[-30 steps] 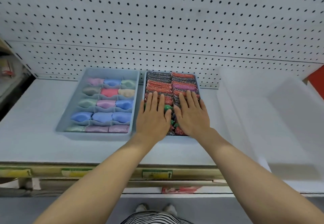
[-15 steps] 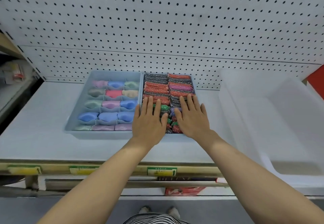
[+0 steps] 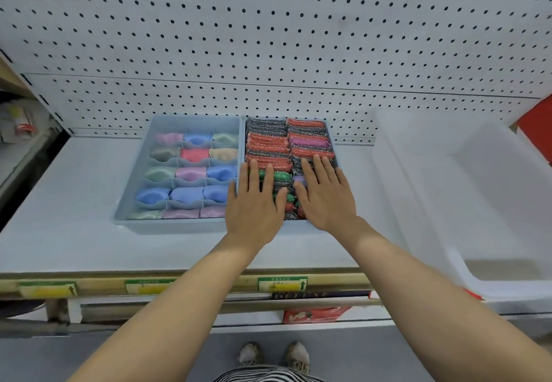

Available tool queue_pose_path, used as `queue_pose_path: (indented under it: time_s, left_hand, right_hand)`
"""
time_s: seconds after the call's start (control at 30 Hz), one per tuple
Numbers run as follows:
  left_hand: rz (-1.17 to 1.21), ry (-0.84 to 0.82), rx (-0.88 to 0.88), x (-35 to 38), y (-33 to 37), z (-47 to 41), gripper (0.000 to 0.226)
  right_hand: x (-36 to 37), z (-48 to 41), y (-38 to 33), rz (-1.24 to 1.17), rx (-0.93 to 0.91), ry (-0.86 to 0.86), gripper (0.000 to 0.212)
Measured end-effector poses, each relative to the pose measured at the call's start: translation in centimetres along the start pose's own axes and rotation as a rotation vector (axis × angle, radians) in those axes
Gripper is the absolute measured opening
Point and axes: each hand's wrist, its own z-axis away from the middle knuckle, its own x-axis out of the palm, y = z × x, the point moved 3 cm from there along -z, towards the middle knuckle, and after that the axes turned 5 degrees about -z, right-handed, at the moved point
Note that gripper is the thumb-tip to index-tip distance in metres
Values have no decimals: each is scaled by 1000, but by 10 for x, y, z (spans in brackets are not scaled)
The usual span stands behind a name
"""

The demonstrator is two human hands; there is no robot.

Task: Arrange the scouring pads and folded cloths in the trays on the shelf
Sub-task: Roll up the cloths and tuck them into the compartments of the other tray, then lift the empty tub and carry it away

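Pressing down: left hand (image 3: 254,202) and right hand (image 3: 325,193), fingers straight, gripping nothing, lie flat on scouring pads (image 3: 268,145) under and beyond fingertips, in tray (image 3: 331,139). Pads likely light, springy; pinch by ends.

White pegboard wall (image 3: 268,38), grey floor (image 3: 149,351)

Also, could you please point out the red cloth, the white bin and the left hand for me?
red cloth (image 3: 194,154): head view, middle of its folded top.
white bin (image 3: 418,196): head view, its left inner wall.
left hand (image 3: 254,202): head view, back of the hand.
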Motion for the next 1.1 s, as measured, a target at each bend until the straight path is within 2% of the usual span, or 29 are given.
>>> queue_pose_path:
  time_s: [0.2, 0.3, 0.4, 0.53, 0.63, 0.7, 0.83, 1.0, 1.1]
  left_hand:
    - [3, -102, -19, -19, 11, -4, 69]
    - [53, -95, 18, -44, 34, -13, 68]
    - [108, -71, 70, -72, 65, -29, 69]
    - [169, -45, 171, -100, 123, -38, 67]
    - [286, -106, 217, -100, 167, -32, 66]
    - [396, -175, 164, -86, 189, -30, 69]
    - [575, -221, -78, -59, 220, -27, 78]
    - [627, -139, -259, -40, 248, -18, 63]
    - [688, -72, -357, -36, 262, -14, 49]
  right_hand:
    - [-16, -1, 4, -176, -10, -62, 57]
    - [-49, -2, 14, -369, 0, -119, 52]
    - [-94, 0, 29, -441, 39, -155, 52]
    - [-150, 18, 79, -490, 82, -22, 55]
    - [-181, 39, 139, -580, 151, 120, 47]
    - [-193, 52, 190, -619, 242, 228, 43]
    - [-190, 81, 293, -531, 398, 379, 47]
    - [-164, 100, 392, -379, 530, 328, 55]
    - [-157, 94, 417, -515, 536, 264, 58]
